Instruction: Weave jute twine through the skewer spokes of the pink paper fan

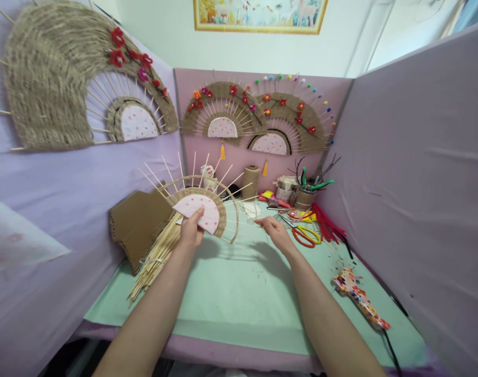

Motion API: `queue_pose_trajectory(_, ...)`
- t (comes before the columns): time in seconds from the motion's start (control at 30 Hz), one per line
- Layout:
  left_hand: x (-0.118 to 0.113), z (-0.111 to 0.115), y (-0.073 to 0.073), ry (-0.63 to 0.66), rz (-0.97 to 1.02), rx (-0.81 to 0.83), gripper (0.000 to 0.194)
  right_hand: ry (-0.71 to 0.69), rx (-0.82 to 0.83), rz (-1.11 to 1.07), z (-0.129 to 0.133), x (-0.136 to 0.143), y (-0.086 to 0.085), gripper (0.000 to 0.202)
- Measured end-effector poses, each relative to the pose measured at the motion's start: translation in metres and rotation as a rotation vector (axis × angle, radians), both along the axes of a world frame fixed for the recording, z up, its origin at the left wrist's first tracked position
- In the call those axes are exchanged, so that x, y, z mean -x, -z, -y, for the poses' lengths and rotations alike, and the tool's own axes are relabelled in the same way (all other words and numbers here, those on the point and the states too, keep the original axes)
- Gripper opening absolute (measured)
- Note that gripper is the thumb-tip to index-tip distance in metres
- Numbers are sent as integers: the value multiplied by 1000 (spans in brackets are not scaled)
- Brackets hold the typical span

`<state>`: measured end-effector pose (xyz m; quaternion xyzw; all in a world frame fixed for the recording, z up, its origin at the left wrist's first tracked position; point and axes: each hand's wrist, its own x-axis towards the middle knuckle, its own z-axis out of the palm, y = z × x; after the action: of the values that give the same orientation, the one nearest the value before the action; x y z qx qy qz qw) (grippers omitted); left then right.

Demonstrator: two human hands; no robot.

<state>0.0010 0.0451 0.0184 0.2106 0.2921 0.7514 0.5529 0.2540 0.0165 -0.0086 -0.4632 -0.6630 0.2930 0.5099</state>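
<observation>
**Holding of one stick fan (199,192), by left hand (192,231)**

Stick fan: clamped at its dotted half-circle (193,204) between left thumb and fingers, tilted. Right hand (273,230): held apart from the fan, fingers bent; whether anything is pinched cannot be told. Stick bundle (160,257): laid left of the left fingers. Scissors (297,229): placed just right of the right fingers. Twine spool (251,181): stood upright beyond both hands' fingers.

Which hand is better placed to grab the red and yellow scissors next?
Probably your right hand: it's much nearer the scissors, while your left hand is gripping the partly woven fan.
</observation>
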Motion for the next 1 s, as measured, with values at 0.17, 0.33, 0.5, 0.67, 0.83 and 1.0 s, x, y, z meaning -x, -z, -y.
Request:
queue_pose_trajectory(0.17, 1, 0, -1, -40, 44, -43, 35, 135, -138, 26, 1, 1, 4, 32)
queue_pose_trajectory(0.33, -1, 2, -4, 2, 91, -19, 32, 124, -39, -78, 10, -6, 12, 32)
queue_pose_trajectory(0.5, -2, 4, -6, 48, 116, 21, 26, 74, 51, -163, 19, -10, 7, 28)
queue_pose_trajectory(0.67, -2, 5, -7, 83, 147, 20, 24, -81, 163, -283, 20, -9, 7, 25)
queue_pose_trajectory(0.83, -4, 7, -9, 156, 199, 17, 21, -179, 237, -304, 21, -2, 12, 23)
queue_pose_trajectory(1.0, -6, 7, -6, 182, 201, 30, 23, -302, 288, -119, 29, 5, 9, 19)
